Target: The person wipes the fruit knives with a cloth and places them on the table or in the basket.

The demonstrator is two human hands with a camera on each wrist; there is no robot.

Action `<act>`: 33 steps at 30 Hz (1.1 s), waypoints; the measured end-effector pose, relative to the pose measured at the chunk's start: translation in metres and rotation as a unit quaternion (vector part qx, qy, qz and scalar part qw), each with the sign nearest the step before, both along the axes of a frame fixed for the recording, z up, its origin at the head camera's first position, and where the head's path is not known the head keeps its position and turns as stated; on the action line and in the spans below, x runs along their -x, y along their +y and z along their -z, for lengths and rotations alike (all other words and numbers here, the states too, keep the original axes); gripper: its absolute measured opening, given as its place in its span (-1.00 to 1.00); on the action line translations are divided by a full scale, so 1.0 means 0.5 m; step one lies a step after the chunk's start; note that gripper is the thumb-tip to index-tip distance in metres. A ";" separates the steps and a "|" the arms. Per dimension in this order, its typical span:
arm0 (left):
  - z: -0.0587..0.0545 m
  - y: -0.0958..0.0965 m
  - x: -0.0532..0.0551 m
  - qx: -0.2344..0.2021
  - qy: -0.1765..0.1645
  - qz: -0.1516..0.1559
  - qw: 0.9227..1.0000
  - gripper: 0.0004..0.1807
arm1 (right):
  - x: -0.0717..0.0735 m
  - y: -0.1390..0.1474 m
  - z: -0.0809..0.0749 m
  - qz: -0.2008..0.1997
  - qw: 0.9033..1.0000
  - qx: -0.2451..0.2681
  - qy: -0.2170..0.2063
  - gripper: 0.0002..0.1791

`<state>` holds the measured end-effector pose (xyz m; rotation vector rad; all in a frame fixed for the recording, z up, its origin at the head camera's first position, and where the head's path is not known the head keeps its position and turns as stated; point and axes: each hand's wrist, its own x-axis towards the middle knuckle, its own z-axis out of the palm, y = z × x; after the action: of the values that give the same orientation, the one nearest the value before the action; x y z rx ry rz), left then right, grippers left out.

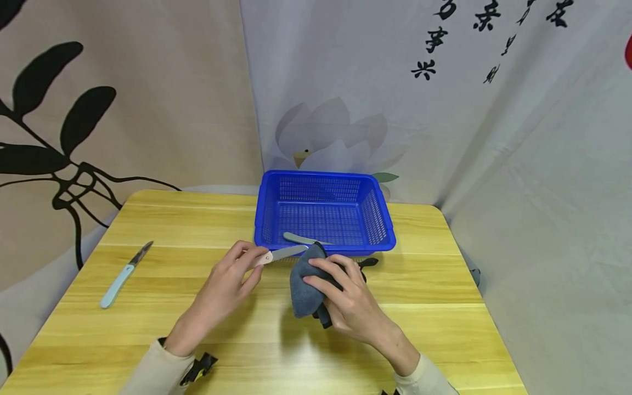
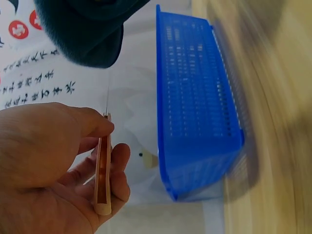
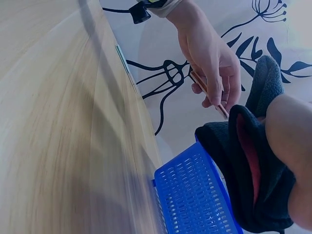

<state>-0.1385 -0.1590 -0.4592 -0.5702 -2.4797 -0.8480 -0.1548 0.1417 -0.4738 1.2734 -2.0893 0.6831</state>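
Observation:
My left hand [image 1: 224, 288] grips a folding knife [image 1: 286, 252] by its pale pinkish handle, blade out to the right. In the left wrist view the slotted back of the handle [image 2: 102, 178] shows between thumb and fingers. My right hand [image 1: 353, 299] holds a bunched grey-blue cloth [image 1: 303, 285], which overlaps the blade's tip in the head view. Folds of this cloth [image 3: 222, 146], with a reddish strip inside, show in the right wrist view. Both hands are above the table, just in front of a blue plastic basket [image 1: 328, 189].
Inside the basket, along its near side, lies another knife [image 1: 298, 238] with a pale handle. A light-blue-handled knife [image 1: 118, 284] lies unfolded at the left of the wooden table [image 1: 237, 356]. Printed curtains [image 1: 187, 82] hang behind and to the right.

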 end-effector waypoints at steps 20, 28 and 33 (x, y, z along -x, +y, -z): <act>0.005 0.055 0.005 0.031 -0.012 0.039 0.999 -0.68 | -0.001 -0.001 -0.002 0.017 1.000 -0.006 -0.004 -0.58; 0.003 0.068 -0.001 0.040 -0.001 0.057 0.998 -0.67 | -0.005 -0.010 -0.001 0.062 0.997 -0.052 0.014 -0.51; 0.003 0.070 -0.004 0.049 0.005 0.078 0.996 -0.63 | -0.007 -0.013 0.000 0.089 0.992 -0.081 0.033 -0.43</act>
<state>-0.1367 -0.1240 -0.4606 -0.8096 -2.5034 -0.7828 -0.1514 0.1349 -0.4736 1.1597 -2.2066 0.3938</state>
